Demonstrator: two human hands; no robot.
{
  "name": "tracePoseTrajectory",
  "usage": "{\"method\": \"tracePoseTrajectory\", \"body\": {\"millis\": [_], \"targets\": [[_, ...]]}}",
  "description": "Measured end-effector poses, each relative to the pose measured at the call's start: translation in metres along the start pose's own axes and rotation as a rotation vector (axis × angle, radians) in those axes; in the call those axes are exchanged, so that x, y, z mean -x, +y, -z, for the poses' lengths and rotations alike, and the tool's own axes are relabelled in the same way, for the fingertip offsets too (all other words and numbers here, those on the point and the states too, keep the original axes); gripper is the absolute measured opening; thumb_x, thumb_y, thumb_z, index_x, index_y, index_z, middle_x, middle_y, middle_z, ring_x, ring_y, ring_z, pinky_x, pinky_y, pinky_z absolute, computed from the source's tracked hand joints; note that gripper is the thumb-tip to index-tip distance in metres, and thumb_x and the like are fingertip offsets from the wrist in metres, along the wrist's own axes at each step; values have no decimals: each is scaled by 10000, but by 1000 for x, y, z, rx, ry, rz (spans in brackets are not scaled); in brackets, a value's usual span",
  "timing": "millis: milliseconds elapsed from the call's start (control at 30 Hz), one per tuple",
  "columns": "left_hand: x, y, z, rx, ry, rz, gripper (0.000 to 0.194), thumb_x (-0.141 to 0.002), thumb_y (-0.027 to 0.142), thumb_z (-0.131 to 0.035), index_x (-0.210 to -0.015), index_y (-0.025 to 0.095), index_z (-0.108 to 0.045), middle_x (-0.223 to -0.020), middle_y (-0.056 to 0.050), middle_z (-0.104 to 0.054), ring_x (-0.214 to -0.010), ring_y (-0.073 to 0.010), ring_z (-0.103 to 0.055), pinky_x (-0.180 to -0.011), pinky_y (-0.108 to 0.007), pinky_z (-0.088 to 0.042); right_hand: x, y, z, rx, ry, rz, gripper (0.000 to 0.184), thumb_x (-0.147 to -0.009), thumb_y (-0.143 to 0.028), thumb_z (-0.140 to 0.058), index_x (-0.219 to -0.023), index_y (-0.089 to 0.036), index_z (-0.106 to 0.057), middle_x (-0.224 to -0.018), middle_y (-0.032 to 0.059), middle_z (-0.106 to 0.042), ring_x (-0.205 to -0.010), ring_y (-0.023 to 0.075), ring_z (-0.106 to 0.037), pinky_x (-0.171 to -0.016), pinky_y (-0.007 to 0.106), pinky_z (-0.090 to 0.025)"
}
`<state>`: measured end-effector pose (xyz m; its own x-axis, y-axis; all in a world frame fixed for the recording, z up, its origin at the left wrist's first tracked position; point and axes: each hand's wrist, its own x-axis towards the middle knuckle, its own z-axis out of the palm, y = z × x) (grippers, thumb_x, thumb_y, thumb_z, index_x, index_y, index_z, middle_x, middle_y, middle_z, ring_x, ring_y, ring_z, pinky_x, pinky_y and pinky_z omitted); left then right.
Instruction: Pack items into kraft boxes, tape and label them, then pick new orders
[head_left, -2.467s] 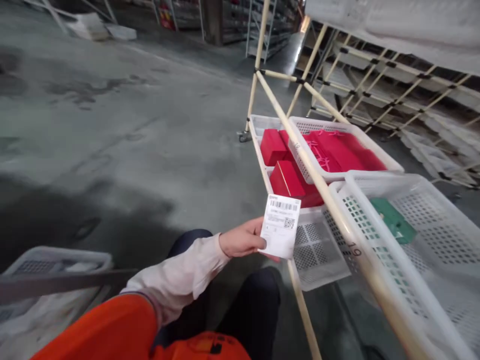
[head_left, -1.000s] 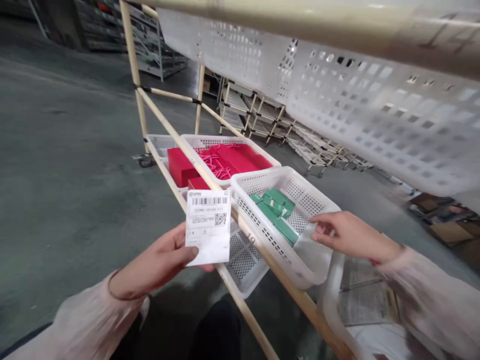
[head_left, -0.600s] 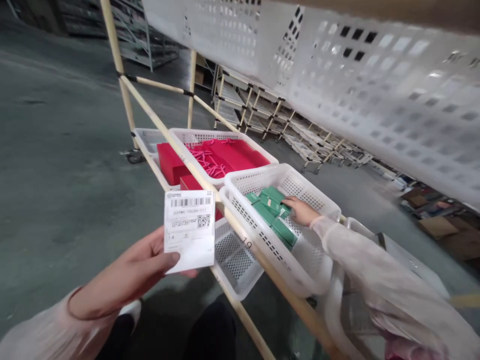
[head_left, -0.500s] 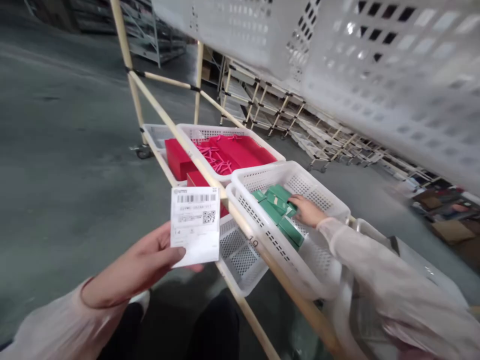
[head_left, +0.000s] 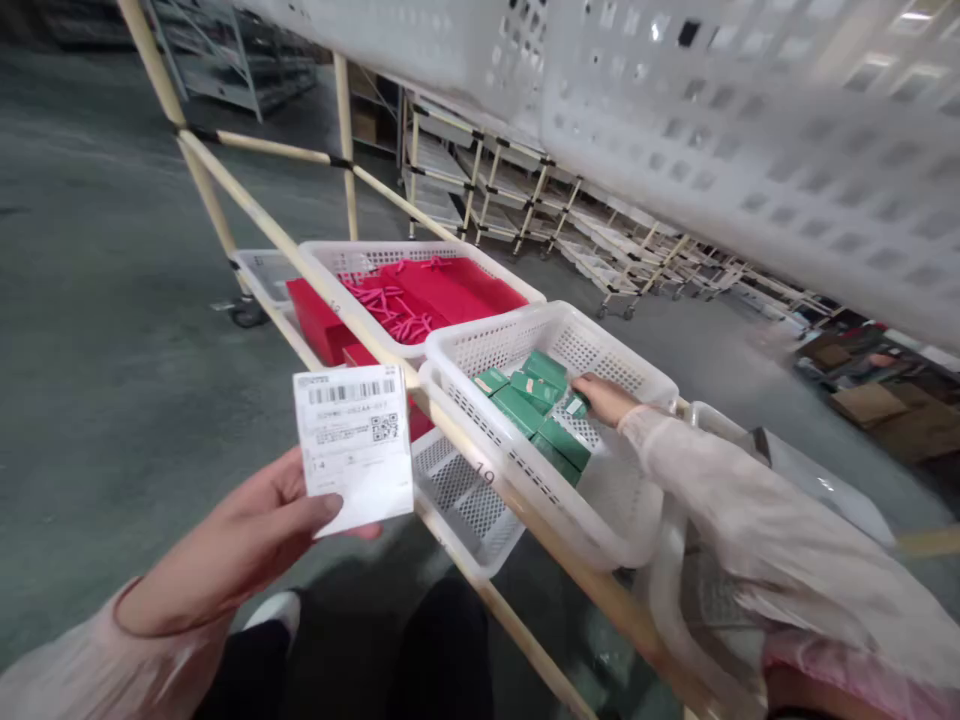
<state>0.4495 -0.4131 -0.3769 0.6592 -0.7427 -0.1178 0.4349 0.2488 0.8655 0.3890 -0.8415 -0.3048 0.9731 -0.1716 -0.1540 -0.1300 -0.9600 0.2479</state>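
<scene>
Left hand point(head_left: 240, 530) pinches the barcode label point(head_left: 352, 445) between thumb and fingers, print facing up, barcode and QR code unobstructed. Right hand point(head_left: 604, 398) reaches into the white perforated basket point(head_left: 480, 350), fingertips at the green boxes point(head_left: 536, 405); can't tell whether clamped or just touching. Boxes lie loose, unstacked. Red gift bags point(head_left: 427, 290) sit in the adjacent basket point(head_left: 375, 247).

Left hand point(head_left: 225, 545) holds barcode slip point(head_left: 352, 445); right hand point(head_left: 604, 398) touches green boxes point(head_left: 529, 410).
</scene>
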Motion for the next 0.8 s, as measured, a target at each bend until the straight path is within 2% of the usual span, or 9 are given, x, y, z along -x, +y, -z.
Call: {"method": "tracePoseTrajectory", "body": {"millis": [133, 300, 400, 500, 600, 700, 800], "targets": [[-2, -2, -2, 6, 7, -12, 524, -739, 208, -739, -1227, 269, -558, -1219, -86, -639, -959, -258, -647, -718, -334, -602, -2, 3, -4, 29, 13, 28, 305, -772, -185, -619, -1077, -178, -607, -1114, 96, -601, -894, 213, -610, -739, 261, -424], [0, 2, -10, 16, 15, -11, 460, -766, 184, -708, -1201, 234, -566, -1126, -77, -683, -896, -239, -662, -699, -321, -602, -2, 1, -1, 43, -4, 14, 306, -774, -172, -618, -1076, -212, -595, -1122, 78, -597, -904, 204, -605, -744, 252, -421], [1, 5, -14, 28, 21, -12, 425, -795, 158, -670, -1200, 233, -563, -1145, -68, -678, -914, -237, -664, -711, -323, -600, -2, -2, 2, 38, -20, 4, 298, -777, -163, -609, -1072, -205, -586, -1124, 84, -593, -914, 206, -602, -754, 255, -421], [-1, 6, -16, 59, -46, -68, 406, -766, 155, -692, -1156, 201, -588, -1091, -79, -699, -874, -242, -681, -699, -331, -598, -1, -2, 4, 33, -20, 16, 273, -782, -158, -592, -1054, -180, -583, -1106, 104, -594, -919, 216, -603, -762, 268, -424], [-6, 6, -17, 66, -110, -112, 477, -718, 145, -708, -1176, 159, -575, -1058, -112, -705, -822, -245, -692, -662, -319, -590, -5, 7, 0, 7, 12, 73, 255, -775, -158, -588, -1030, -169, -583, -1058, 109, -603, -910, 213, -608, -757, 264, -435], [-9, 6, -15, 93, -148, -135, 546, -722, 127, -673, -1248, 159, -530, -1111, -134, -684, -869, -263, -687, -668, -332, -590, -13, 17, -8, 2, 35, 111, 303, -714, -125, -620, -1013, -172, -591, -1050, 104, -606, -920, 223, -611, -762, 271, -447], [-8, 6, -16, 107, -159, -150, 538, -728, 95, -645, -1249, 158, -528, -1129, -134, -678, -915, -264, -678, -667, -307, -585, -17, 22, -11, 16, 44, 116, 340, -689, -112, -630, -1018, -190, -593, -1072, 92, -602, -961, 234, -604, -791, 286, -451]]}}
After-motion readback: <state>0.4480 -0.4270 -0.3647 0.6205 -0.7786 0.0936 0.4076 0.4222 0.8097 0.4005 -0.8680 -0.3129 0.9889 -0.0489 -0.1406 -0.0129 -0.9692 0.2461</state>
